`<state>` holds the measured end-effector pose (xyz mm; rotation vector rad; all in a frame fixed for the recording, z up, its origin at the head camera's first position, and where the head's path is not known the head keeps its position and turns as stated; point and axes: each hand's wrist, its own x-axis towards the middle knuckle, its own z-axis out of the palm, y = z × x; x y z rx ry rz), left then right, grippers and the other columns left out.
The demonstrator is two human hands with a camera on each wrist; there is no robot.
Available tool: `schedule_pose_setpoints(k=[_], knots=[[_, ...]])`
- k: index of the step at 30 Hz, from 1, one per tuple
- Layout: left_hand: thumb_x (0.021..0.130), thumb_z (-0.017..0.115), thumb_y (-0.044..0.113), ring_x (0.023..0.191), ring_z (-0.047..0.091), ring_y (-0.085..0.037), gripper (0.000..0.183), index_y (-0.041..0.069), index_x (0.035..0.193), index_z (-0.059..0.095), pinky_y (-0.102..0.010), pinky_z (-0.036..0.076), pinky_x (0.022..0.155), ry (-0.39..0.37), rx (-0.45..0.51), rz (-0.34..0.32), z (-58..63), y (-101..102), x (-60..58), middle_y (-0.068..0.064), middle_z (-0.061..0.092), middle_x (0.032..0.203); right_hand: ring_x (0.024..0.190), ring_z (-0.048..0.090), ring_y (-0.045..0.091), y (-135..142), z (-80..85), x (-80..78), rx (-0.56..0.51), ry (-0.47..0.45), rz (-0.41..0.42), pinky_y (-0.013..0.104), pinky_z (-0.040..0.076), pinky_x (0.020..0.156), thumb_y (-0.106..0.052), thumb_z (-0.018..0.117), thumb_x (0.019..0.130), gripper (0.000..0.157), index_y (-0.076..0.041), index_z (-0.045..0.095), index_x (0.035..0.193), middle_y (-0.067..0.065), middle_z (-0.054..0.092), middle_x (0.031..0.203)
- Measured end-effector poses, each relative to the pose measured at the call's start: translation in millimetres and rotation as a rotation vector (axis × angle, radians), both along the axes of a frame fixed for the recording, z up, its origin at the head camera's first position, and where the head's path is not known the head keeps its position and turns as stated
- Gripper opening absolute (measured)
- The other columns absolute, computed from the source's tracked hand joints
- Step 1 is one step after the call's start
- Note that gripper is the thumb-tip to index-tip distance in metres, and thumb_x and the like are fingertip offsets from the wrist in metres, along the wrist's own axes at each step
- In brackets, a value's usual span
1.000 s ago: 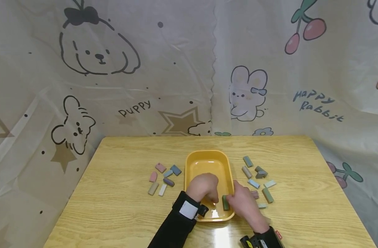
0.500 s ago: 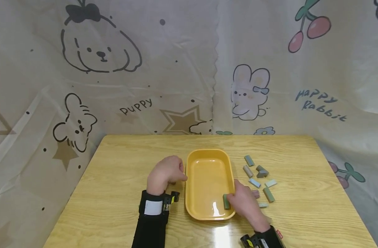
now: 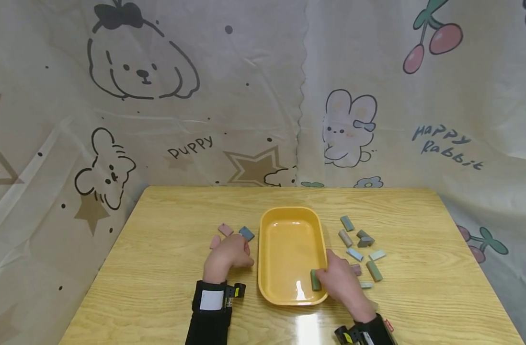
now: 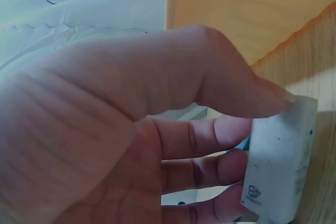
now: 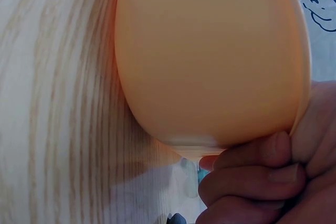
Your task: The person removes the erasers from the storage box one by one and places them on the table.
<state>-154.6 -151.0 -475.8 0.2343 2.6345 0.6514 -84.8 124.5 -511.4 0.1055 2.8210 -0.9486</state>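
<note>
My left hand (image 3: 228,255) is low over the table left of the yellow tray (image 3: 289,254). In the left wrist view its thumb and fingertips pinch a small white block (image 4: 280,158) with a tiny printed mark, close over the wood. My right hand (image 3: 343,287) grips the tray's right rim, thumb inside; in the right wrist view its curled fingers lie against the outer wall. Beside that thumb, in the tray, is a green block (image 3: 315,280). Close to my left hand are two pink blocks (image 3: 225,229) and a blue block (image 3: 246,233); the hand covers other pieces.
Right of the tray several blocks lie scattered, among them a light blue block (image 3: 355,254), a green block (image 3: 374,271) and a pale block (image 3: 377,255). The wooden table (image 3: 168,215) meets a printed cloth (image 3: 245,110) behind it.
My left hand has come out of the tray to the left, then drawn slightly nearer me, and now pinches the white block. The right hand has kept its grip on the rim.
</note>
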Motion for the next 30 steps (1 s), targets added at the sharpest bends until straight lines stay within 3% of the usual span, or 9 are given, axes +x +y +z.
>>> schedule_pose_setpoints(k=[6,11,16,19,21,22,24,30], knots=[[0.072,0.076,0.018,0.062,0.047,-0.020,0.020,0.012,0.065,0.059,-0.029,0.035,0.055,0.009,-0.030,0.008,3.6,-3.2,-1.5,-0.002,0.055,0.066,0.077,0.059,0.024,-0.3,-1.0,-0.6,0.010,0.009,0.000,0.051,0.035,0.078,-0.019,0.061,0.079,0.043,0.000,0.055,0.117,0.017,0.070,0.099],[0.073,0.069,0.018,0.071,0.046,-0.024,0.011,0.016,0.069,0.059,-0.034,0.035,0.057,0.098,-0.081,-0.003,23.6,6.1,-3.5,-0.002,0.053,0.079,0.075,0.059,0.021,0.0,-1.3,-0.7,-0.003,0.003,0.004,0.045,0.039,0.074,-0.019,0.061,0.080,0.042,0.000,0.055,0.117,0.016,0.070,0.098],[0.076,0.068,0.021,0.077,0.048,-0.022,0.009,0.016,0.080,0.062,-0.054,0.038,0.080,0.182,-0.062,-0.142,50.8,37.0,-7.9,0.000,0.053,0.087,0.071,0.057,0.020,0.9,-0.4,-0.7,-0.013,0.010,0.002,0.038,0.040,0.066,-0.018,0.061,0.080,0.043,0.000,0.055,0.119,0.016,0.069,0.097],[0.079,0.069,0.019,0.081,0.050,-0.019,0.015,0.012,0.091,0.064,-0.046,0.042,0.086,0.184,-0.022,-0.278,57.2,63.6,-13.4,-0.001,0.056,0.091,0.070,0.057,0.020,2.2,-0.9,-1.3,0.010,0.020,0.005,0.040,0.036,0.068,-0.019,0.061,0.080,0.039,-0.002,0.056,0.114,0.014,0.069,0.092],[0.080,0.070,0.020,0.083,0.051,-0.016,0.018,0.011,0.095,0.065,-0.038,0.046,0.085,0.156,-0.015,-0.360,55.4,82.7,-16.2,-0.002,0.059,0.094,0.070,0.057,0.020,2.5,-1.7,-1.8,0.019,0.024,0.004,0.042,0.033,0.070,-0.019,0.062,0.079,0.037,-0.003,0.057,0.113,0.012,0.069,0.090],[0.081,0.070,0.020,0.083,0.051,-0.015,0.020,0.010,0.098,0.065,-0.032,0.047,0.076,0.136,-0.014,-0.400,52.5,92.1,-17.4,-0.002,0.060,0.096,0.069,0.057,0.020,2.5,-2.0,-1.9,0.023,0.027,0.005,0.042,0.032,0.070,-0.019,0.062,0.079,0.036,-0.004,0.057,0.112,0.011,0.069,0.089],[0.079,0.073,0.019,0.080,0.052,-0.013,0.023,0.010,0.099,0.067,-0.028,0.047,0.072,0.077,-0.007,-0.453,44.4,109.1,-17.2,-0.001,0.062,0.094,0.068,0.057,0.019,2.4,-2.7,-2.2,0.028,0.031,0.011,0.042,0.030,0.069,-0.019,0.063,0.079,0.035,-0.004,0.057,0.110,0.010,0.069,0.086],[0.064,0.087,0.022,0.065,0.051,-0.012,0.034,0.014,0.089,0.065,-0.025,0.043,0.056,-0.067,-0.088,-0.480,14.8,142.0,-1.3,0.005,0.058,0.081,0.067,0.057,0.020,1.3,-1.8,-0.6,-0.013,0.044,0.026,0.036,0.041,0.059,-0.013,0.063,0.078,0.028,-0.005,0.058,0.104,0.011,0.068,0.084]])
